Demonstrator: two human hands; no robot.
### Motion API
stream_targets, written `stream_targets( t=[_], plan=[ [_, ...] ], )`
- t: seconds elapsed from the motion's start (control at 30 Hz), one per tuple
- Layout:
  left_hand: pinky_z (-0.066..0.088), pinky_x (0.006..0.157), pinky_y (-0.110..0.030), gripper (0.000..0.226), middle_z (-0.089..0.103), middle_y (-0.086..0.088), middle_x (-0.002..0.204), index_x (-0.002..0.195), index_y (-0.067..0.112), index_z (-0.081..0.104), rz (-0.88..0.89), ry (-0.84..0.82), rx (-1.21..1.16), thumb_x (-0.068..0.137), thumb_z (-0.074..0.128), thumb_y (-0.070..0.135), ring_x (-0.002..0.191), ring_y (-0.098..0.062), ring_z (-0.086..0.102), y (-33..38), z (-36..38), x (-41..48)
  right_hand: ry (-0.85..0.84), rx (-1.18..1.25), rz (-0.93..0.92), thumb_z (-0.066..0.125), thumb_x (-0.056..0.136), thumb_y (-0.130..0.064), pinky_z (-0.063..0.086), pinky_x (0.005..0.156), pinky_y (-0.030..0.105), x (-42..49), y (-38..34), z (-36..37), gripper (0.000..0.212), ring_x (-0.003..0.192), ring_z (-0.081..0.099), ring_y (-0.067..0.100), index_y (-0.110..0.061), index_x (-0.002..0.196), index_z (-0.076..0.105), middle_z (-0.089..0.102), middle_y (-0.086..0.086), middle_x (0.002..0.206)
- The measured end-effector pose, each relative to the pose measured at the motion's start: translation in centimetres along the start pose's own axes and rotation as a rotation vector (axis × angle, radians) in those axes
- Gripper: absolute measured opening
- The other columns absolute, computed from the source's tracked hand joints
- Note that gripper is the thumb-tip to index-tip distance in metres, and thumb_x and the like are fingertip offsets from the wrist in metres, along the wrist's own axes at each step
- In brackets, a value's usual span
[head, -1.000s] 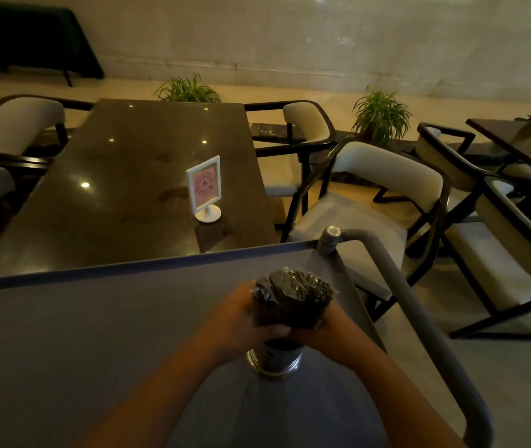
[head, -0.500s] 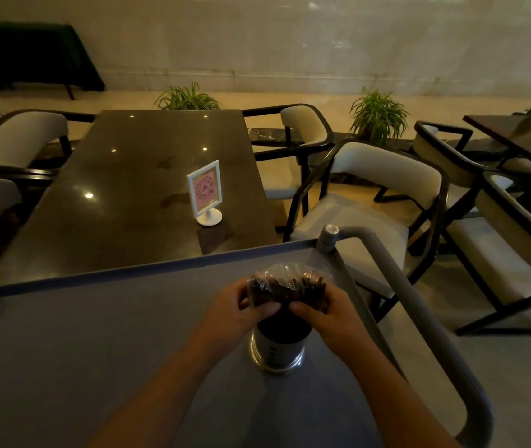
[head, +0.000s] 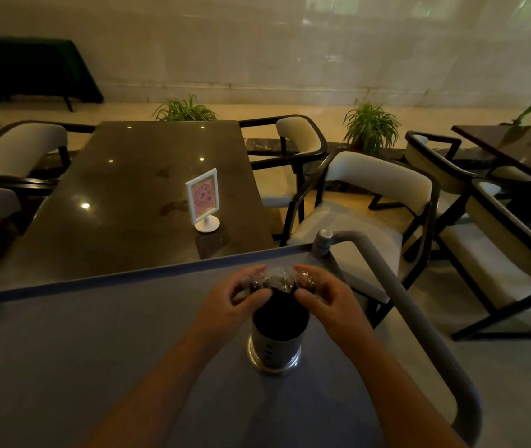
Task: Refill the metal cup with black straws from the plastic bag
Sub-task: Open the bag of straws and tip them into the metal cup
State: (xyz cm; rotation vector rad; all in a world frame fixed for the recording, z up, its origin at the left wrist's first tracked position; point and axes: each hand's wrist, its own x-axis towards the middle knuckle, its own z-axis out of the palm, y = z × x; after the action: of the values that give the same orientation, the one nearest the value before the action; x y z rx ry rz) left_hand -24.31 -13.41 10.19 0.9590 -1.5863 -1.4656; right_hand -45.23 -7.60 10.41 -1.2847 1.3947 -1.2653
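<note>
Surveying from the left, I noted a dark table (head: pixel 135 202) with a small sign (head: pixel 204 202) near its right edge. It stood beyond the grey cart (head: pixel 64 367) on which the work was set.

Left hand (head: pixel 233 302): fingers curled, pinching the left side of the bag (head: pixel 278 280). The bag was clear film, bunched over the top of the straws (head: pixel 280 313). The straws stood upright as one dark bundle in the cup (head: pixel 274 349). The cup stood on the cart between the two forearms, toward the cart's right side, with neither hand on it. I could not tell whether the film reached down inside the cup.

Right hand (head: pixel 325 297): fingers curled, pinching the right side of the bag. To its right ran the cart's handle (head: pixel 419 318), with chairs (head: pixel 377 195) past it.

Assessment of handling:
- The film looked thin, soft and slick, so I judged it likely to slip or tear under a careless pull. The bunched top, pinched on both sides, was the sound place to hold it.
- The straws I took to be light and loose, apt to ride up with the film if it dragged.
- The cup, being unheld, might lift or tip. I judged that one hand on its wall would steady it.
</note>
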Motion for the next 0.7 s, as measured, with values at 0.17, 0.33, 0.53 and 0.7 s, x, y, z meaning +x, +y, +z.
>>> stream_targets(
  t=[0.17, 0.33, 0.53, 0.7],
  plan=[
    [0.044, 0.075, 0.001, 0.025, 0.072, 0.032, 0.092, 0.107, 0.036, 0.074, 0.118, 0.040, 0.286, 0.093, 0.064, 0.018, 0.096, 0.012, 0.064, 1.1, -0.4, 0.4, 0.089, -0.162, -0.086, 0.060, 0.092, -0.011, 0.053, 0.080, 0.013, 0.4, -1.2, 0.0, 0.021, 0.097, 0.067, 0.002, -0.021, 0.108, 0.070, 0.073, -0.006, 0.100],
    [0.045, 0.075, 0.000, 0.032, 0.072, 0.037, 0.088, 0.098, 0.045, 0.072, 0.047, -0.007, 0.247, 0.094, 0.063, 0.014, 0.095, 0.012, 0.066, 0.1, 0.1, 0.3, 0.131, -0.205, -0.056, 0.061, 0.092, -0.006, 0.055, 0.083, 0.017, -0.1, 0.2, 0.4, 0.024, 0.093, 0.069, 0.000, -0.023, 0.103, 0.074, 0.074, -0.011, 0.095],
    [0.049, 0.082, -0.005, 0.029, 0.075, 0.024, 0.096, 0.106, 0.037, 0.073, -0.001, 0.035, 0.114, 0.094, 0.062, 0.012, 0.103, 0.006, 0.067, -0.9, 0.6, 0.2, 0.224, -0.127, -0.029, 0.060, 0.092, -0.006, 0.054, 0.078, 0.013, -0.2, 0.8, 1.4, 0.030, 0.095, 0.068, -0.001, -0.034, 0.097, 0.071, 0.074, -0.013, 0.094],
    [0.049, 0.079, -0.006, 0.025, 0.077, 0.016, 0.101, 0.108, 0.031, 0.074, 0.009, 0.018, 0.087, 0.096, 0.060, 0.015, 0.102, 0.003, 0.068, -0.2, 0.1, 0.1, 0.228, -0.063, -0.015, 0.060, 0.091, -0.003, 0.057, 0.082, 0.020, -0.3, 0.1, 1.0, 0.025, 0.095, 0.069, 0.004, -0.022, 0.098, 0.074, 0.075, -0.004, 0.098]
  ],
)
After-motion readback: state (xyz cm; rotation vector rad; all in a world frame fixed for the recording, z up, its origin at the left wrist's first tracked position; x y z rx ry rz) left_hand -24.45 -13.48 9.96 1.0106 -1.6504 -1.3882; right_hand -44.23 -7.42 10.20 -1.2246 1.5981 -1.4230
